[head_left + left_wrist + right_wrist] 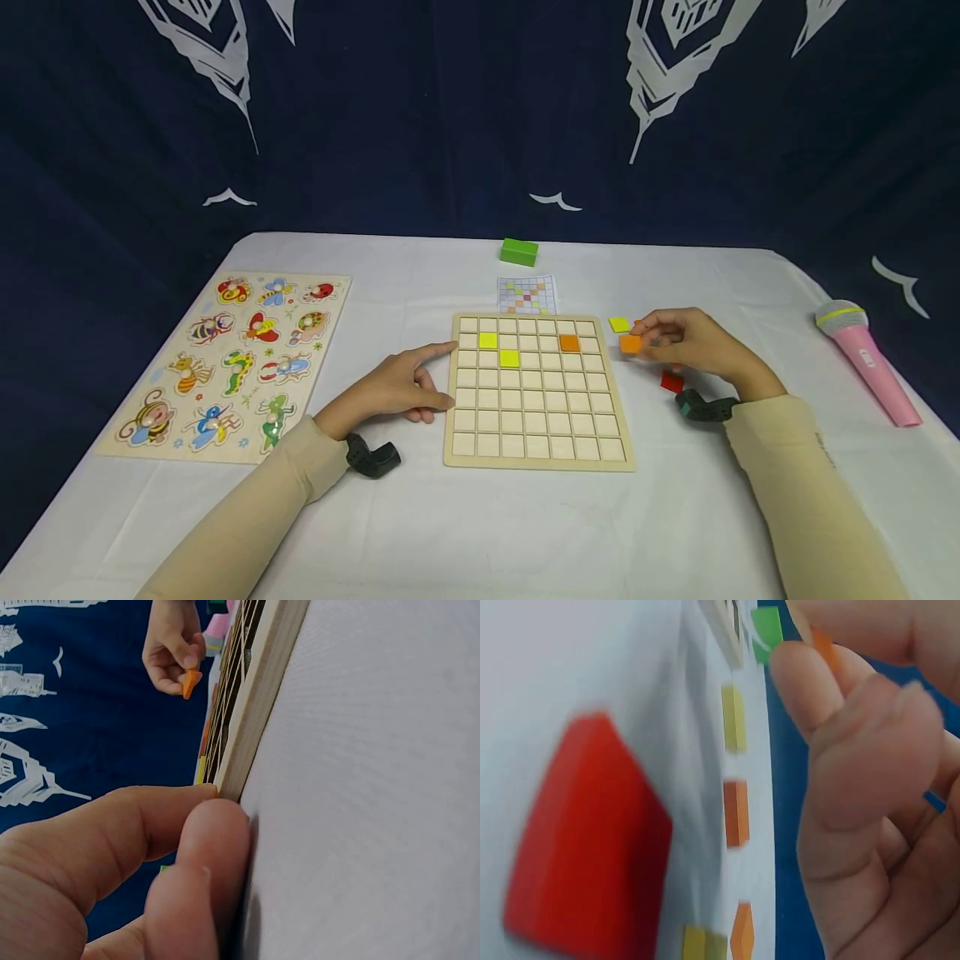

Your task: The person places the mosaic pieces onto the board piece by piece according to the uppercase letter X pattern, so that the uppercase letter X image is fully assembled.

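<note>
A wooden grid board (540, 462) lies flat on the white table, holding two yellow tiles (509, 358) and one orange tile (569, 343) in its squares. My left hand (390, 385) rests at the board's left edge, index finger and thumb stretched out to touch it; the left wrist view shows a fingertip against the wooden rim (259, 697). Right of the board, my right hand (686, 342) pinches an orange square tile (630, 344) above the table. Beneath and around that hand lie a red tile (672, 382), a yellow tile (618, 324) and other loose tiles (736, 814), partly hidden in the head view.
Behind the board lie a small printed pattern card (527, 293) and a green block (519, 252). An insect puzzle board (251, 367) occupies the left side. At the far right is a pink microphone (873, 367). A dark blue curtain (450, 125) hangs behind the table.
</note>
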A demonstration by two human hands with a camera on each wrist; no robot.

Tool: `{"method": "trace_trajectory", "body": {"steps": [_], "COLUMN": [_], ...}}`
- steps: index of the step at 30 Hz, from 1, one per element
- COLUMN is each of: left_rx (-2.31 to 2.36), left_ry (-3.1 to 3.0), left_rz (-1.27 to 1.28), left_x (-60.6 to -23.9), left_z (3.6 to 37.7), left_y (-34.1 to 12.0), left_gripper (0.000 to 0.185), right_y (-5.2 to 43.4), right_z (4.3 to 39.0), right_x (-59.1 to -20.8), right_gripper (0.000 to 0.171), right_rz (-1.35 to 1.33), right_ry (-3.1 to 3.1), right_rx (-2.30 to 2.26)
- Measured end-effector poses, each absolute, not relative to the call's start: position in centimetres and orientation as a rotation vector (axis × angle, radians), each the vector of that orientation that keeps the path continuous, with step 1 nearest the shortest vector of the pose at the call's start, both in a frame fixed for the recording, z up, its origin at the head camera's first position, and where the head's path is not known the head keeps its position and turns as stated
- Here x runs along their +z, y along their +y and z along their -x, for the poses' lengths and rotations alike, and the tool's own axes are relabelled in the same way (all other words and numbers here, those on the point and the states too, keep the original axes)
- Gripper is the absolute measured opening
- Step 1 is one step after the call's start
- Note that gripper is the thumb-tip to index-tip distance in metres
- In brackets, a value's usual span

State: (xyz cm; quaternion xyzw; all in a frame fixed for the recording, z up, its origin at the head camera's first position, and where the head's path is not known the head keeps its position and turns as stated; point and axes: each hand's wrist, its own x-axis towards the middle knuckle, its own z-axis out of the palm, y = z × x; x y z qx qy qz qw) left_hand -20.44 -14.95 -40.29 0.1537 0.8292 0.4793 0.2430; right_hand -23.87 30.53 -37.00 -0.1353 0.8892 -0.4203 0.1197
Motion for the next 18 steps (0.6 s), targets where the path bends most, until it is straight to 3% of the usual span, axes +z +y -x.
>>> {"method": "trace_trajectory", "body": {"steps": [18], "left_rx": [1.300], "left_ry": [2.268], "left_rz": [-0.416], "left_x": [-40.2], "left_z": [20.4], "left_y": [-14.9], "left_gripper": [0.092], "right_y": [26.4], "right_z": [23.0], "right_x": [-35.6], "right_gripper": [0.038], "right_rz": [0.333], "right_ry": [2.513], "right_rx": [-1.283]}}
